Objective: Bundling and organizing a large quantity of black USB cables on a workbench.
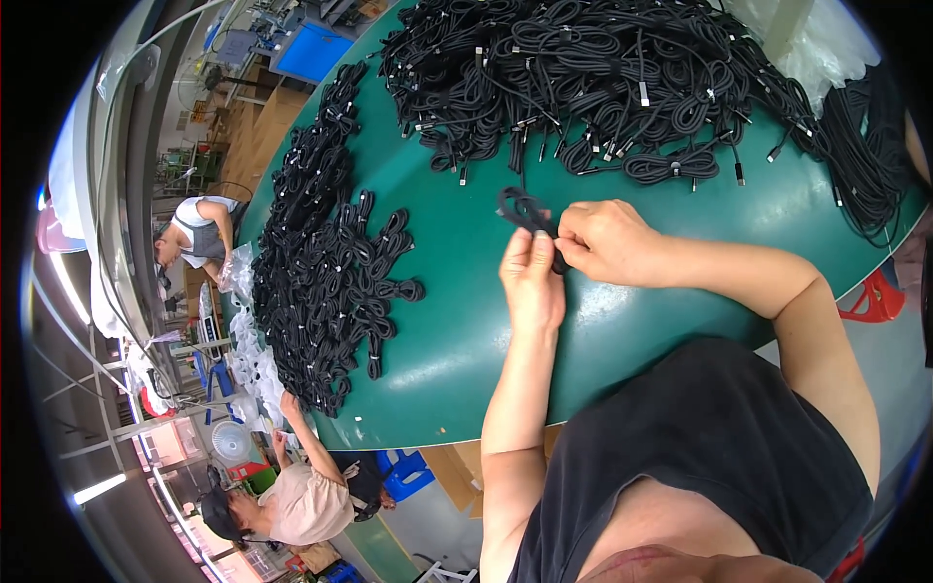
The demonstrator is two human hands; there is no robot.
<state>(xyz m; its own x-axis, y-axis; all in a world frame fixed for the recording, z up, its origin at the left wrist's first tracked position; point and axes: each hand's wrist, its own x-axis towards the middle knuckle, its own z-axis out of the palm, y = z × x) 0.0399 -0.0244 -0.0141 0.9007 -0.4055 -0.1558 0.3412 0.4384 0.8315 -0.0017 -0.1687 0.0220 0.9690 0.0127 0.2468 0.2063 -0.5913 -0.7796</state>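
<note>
Over the green table, my left hand [533,280] is closed round a small coil of black cable [523,206], thumb up along its near end. The coil's loops stick out past the fingertips. My right hand [610,241] meets it from the right, fingers curled and pinched against the lower part of the coil. What exactly the pinched fingertips grip is partly hidden. Beyond my hands lies a large heap of black cables [573,68] with metal plugs, some coiled loosely.
On the left, tied cable bundles [321,243] form a long pile on the green table [437,360]. Two people work along the left edge, near clear plastic bags [255,364]. More cables [865,146] hang at the right edge. A red stool [875,296] stands beyond it.
</note>
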